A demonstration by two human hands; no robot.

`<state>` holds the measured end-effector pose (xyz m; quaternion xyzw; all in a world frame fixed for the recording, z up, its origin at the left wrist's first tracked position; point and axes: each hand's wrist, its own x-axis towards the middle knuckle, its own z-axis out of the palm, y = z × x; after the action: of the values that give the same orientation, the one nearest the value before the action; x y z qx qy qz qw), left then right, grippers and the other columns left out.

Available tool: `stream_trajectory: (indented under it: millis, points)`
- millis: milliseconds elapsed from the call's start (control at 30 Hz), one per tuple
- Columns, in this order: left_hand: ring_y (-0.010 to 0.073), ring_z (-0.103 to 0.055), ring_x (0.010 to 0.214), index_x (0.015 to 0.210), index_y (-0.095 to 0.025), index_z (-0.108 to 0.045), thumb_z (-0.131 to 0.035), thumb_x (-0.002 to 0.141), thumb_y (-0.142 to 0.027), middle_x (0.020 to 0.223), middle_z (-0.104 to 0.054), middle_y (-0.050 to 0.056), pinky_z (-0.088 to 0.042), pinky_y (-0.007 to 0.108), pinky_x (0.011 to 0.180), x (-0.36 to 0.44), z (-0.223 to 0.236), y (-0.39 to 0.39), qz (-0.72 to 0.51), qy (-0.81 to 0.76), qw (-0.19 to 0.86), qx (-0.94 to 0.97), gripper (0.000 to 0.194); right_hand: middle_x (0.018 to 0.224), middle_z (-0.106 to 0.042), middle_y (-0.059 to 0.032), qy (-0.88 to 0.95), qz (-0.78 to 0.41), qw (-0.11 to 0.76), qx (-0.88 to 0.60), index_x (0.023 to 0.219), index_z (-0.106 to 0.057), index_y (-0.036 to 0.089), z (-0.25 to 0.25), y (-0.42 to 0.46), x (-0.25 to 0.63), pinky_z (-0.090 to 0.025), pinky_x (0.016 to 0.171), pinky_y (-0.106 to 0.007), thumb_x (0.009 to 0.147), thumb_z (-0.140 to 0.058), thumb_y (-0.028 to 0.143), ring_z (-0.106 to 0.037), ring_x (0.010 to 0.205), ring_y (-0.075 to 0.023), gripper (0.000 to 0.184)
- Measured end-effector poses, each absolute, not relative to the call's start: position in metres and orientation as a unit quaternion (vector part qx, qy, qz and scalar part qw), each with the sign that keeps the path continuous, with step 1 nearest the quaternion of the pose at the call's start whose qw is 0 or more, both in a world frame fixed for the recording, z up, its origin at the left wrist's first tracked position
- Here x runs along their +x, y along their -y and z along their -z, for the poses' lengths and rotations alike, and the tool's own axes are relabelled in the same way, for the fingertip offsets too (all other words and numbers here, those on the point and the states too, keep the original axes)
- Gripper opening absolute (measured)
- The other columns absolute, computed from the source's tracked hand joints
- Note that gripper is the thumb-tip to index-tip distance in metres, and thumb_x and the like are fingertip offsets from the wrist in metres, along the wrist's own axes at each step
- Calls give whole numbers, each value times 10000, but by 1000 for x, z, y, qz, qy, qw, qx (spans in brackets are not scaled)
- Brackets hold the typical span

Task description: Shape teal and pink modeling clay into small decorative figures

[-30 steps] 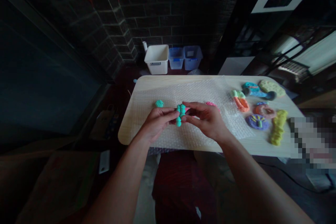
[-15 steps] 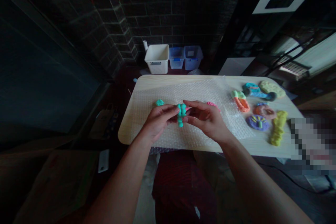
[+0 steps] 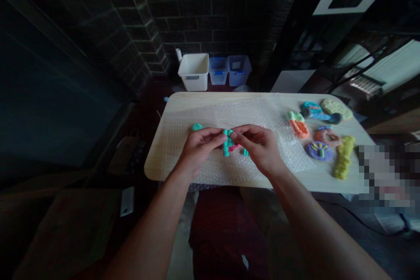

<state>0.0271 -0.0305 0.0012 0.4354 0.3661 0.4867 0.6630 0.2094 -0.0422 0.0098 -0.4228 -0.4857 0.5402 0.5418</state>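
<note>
Between both hands is a knobbly mint-green clay piece [image 3: 226,145], made of small round lumps stuck in a row. My left hand [image 3: 197,148] pinches its left side with thumb and fingers. From the other side, my right hand [image 3: 262,146] has thumb and forefinger closed on its upper right part. Just behind and below it shows a bit of pink clay [image 3: 234,147], partly covered. A smaller green bit [image 3: 246,152] appears by my right palm. Past my left fingers, a green lump [image 3: 197,127] lies on the bubble wrap [image 3: 259,113].
On the right of the pale table [image 3: 328,183] lie an orange-and-green piece [image 3: 299,127], a blue piece with dark ends [image 3: 320,115], a purple disc [image 3: 318,151] and a yellow twisted strip [image 3: 344,157]. A white bin [image 3: 194,72] and two clear tubs stand beyond the table.
My right fingers have closed in from a wider spread and now pinch the green piece's upper right. The pink clay beyond my right hand is now covered; a small green bit shows beneath it.
</note>
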Motion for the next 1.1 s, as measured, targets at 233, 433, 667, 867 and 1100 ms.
stream_trajectory:
  millis: [233, 433, 667, 867, 1100]
  points:
    - [228, -777, 895, 998, -182, -869, -951, 767, -391, 969, -839, 102, -607, 375, 853, 30, -4, 31, -494, -374, 654, 434, 322, 841, -816, -54, 468, -551, 548, -421, 986, -852, 199, -8, 41, 210, -596, 664, -324, 788, -943, 432, -707, 697, -165, 319]
    - [219, -773, 883, 1003, -181, -867, -965, 753, -397, 996, -842, 102, -621, 382, 851, 32, -3, 31, -516, -381, 641, 422, 345, 725, -776, -40, 493, -550, 517, -433, 885, -874, 212, -7, 42, 211, -553, 615, -312, 787, -932, 449, -661, 642, -156, 263]
    - [234, -778, 917, 1024, -200, -877, -961, 758, -433, 985, -845, 98, -618, 403, 891, 32, 0, 31, -518, -382, 630, 436, 363, 725, -783, -46, 494, -544, 517, -439, 895, -888, 216, -6, 42, 211, -555, 622, -311, 802, -925, 443, -672, 643, -158, 249]
    - [220, -770, 894, 1021, -188, -878, -960, 762, -421, 990, -845, 101, -614, 379, 869, 33, 2, 29, -531, -391, 617, 429, 358, 826, -828, -60, 467, -593, 515, -408, 987, -875, 208, -4, 42, 212, -590, 662, -325, 724, -977, 430, -721, 702, -176, 359]
    - [213, -761, 872, 954, -184, -872, -999, 693, -408, 950, -840, 98, -599, 365, 837, 33, -1, 30, -527, -387, 638, 407, 366, 808, -832, -69, 465, -582, 515, -424, 936, -858, 193, -3, 41, 211, -591, 633, -325, 738, -968, 441, -722, 658, -170, 336]
